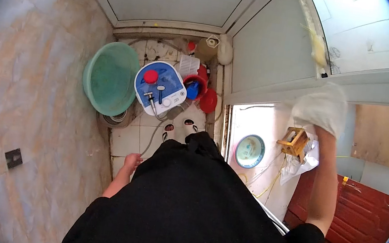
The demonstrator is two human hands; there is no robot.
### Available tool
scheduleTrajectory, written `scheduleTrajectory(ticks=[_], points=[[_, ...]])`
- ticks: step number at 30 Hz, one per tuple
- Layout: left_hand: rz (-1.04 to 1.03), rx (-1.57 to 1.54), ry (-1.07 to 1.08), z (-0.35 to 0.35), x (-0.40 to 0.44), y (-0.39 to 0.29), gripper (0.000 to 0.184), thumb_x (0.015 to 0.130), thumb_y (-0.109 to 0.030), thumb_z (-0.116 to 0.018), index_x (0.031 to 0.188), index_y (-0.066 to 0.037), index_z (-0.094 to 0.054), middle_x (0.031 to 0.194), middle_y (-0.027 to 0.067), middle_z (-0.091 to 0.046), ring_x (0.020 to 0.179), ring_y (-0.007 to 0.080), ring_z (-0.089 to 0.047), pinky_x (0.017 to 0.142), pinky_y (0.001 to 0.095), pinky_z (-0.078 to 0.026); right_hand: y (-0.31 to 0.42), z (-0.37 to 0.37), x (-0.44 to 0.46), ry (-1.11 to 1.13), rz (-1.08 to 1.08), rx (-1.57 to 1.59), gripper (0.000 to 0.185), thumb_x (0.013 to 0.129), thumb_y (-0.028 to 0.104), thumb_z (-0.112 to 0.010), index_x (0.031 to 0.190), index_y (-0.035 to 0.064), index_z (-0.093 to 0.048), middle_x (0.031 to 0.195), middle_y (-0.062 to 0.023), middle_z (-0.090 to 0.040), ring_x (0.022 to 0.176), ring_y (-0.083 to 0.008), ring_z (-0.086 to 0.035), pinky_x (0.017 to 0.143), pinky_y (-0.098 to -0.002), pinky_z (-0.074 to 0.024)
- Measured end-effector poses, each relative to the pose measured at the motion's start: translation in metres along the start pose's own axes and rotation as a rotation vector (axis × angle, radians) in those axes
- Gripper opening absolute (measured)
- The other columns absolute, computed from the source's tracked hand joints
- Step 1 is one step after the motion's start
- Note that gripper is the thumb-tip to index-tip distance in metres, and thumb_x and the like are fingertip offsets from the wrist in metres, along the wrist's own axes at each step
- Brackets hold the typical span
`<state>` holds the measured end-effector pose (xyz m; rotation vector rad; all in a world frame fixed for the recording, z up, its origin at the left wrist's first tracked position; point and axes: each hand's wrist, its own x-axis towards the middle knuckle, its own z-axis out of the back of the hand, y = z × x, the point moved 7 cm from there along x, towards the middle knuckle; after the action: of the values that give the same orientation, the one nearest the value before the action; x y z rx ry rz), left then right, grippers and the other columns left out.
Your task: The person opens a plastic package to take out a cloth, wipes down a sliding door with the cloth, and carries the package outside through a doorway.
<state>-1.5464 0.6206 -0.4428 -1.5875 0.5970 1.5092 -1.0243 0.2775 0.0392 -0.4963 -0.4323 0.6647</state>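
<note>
Head view: at upper right, a blurred whitish cloth (319,107) is being held by the right hand (326,131), whose finger grip cannot be told; left of centre, the left hand (132,161) is being held loosely spread beside a grey hose (153,136).

1. The tiled floor (126,134) has pale square tiles with dark joints and some grime toward the back.
2. A blue-and-white appliance (177,87) stands on it, with a red bucket (203,84) and a red basin (208,102) close by.
3. Feet in sandals (169,129) rest in front.
4. On the pale floor beyond the doorway are a blue-rimmed basin (250,151) and a wooden stool (294,142).
</note>
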Motion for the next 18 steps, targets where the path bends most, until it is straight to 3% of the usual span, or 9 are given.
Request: scheduleTrajectory(ticks=[2, 5, 10, 12, 14, 18], points=[[0.042, -0.125, 0.037, 0.010, 0.051, 0.043, 0.031, 0.080, -0.020, -0.046, 0.106, -0.007, -0.056, 0.088, 0.0067, -0.060, 0.067, 0.0169, -0.053, 0.057, 0.0318, -0.042, -0.038, 0.035, 0.003, -0.115, -0.012, -0.090, 0.049, 0.081, 0.034, -0.056, 0.123, 0.0125, -0.045, 0.124, -0.0109, -0.047, 0.117, -0.0265, -0.040, 0.100, -0.0392, -0.0307], [-0.138, 0.094, 0.049, 0.006, 0.029, 0.024, 0.031, 0.080, -0.018, -0.046, 0.105, -0.002, -0.055, 0.088, 0.0105, -0.060, 0.069, 0.0203, -0.055, 0.059, 0.0340, -0.044, -0.077, 0.076, 0.003, -0.239, -0.078, -0.158, 0.049, 0.081, 0.033, -0.056, 0.124, 0.0125, -0.044, 0.124, -0.0109, -0.046, 0.118, -0.0266, -0.040, 0.100, -0.0392, -0.0305], [-0.374, 0.285, 0.081, 0.004, 0.025, 0.001, 0.032, 0.081, -0.016, -0.044, 0.106, 0.001, -0.053, 0.090, 0.0145, -0.059, 0.069, 0.0241, -0.057, 0.061, 0.0351, -0.047, -0.056, 0.051, -0.008, -0.178, -0.113, -0.025, 0.050, 0.080, 0.033, -0.056, 0.124, 0.0125, -0.044, 0.124, -0.0109, -0.046, 0.118, -0.0266, -0.039, 0.100, -0.0393, -0.0302], [-0.334, 0.185, 0.083, 0.005, 0.042, 0.003, 0.032, 0.082, -0.017, -0.043, 0.108, -0.001, -0.052, 0.092, 0.0145, -0.059, 0.069, 0.0242, -0.057, 0.061, 0.0349, -0.047, -0.029, 0.025, -0.018, -0.111, -0.126, 0.073, 0.050, 0.080, 0.033, -0.056, 0.124, 0.0125, -0.043, 0.125, -0.0109, -0.046, 0.118, -0.0267, -0.038, 0.100, -0.0393, -0.0300], [-0.087, -0.130, 0.051, -0.001, 0.025, -0.006, 0.032, 0.083, -0.018, -0.042, 0.110, -0.004, -0.051, 0.095, 0.0138, -0.059, 0.071, 0.0242, -0.058, 0.061, 0.0352, -0.048, -0.002, 0.001, -0.027, -0.051, -0.153, 0.158, 0.050, 0.080, 0.033, -0.055, 0.124, 0.0125, -0.043, 0.125, -0.0109, -0.045, 0.119, -0.0267, -0.038, 0.100, -0.0393, -0.0299], [-0.113, -0.154, 0.026, 0.000, -0.005, -0.025, 0.033, 0.084, -0.022, -0.042, 0.112, -0.007, -0.051, 0.097, 0.0109, -0.059, 0.074, 0.0228, -0.057, 0.063, 0.0350, -0.047, 0.037, -0.031, -0.029, 0.008, -0.172, 0.252, 0.051, 0.080, 0.033, -0.055, 0.125, 0.0125, -0.042, 0.125, -0.0109, -0.045, 0.119, -0.0267, -0.037, 0.100, -0.0393, -0.0296]])
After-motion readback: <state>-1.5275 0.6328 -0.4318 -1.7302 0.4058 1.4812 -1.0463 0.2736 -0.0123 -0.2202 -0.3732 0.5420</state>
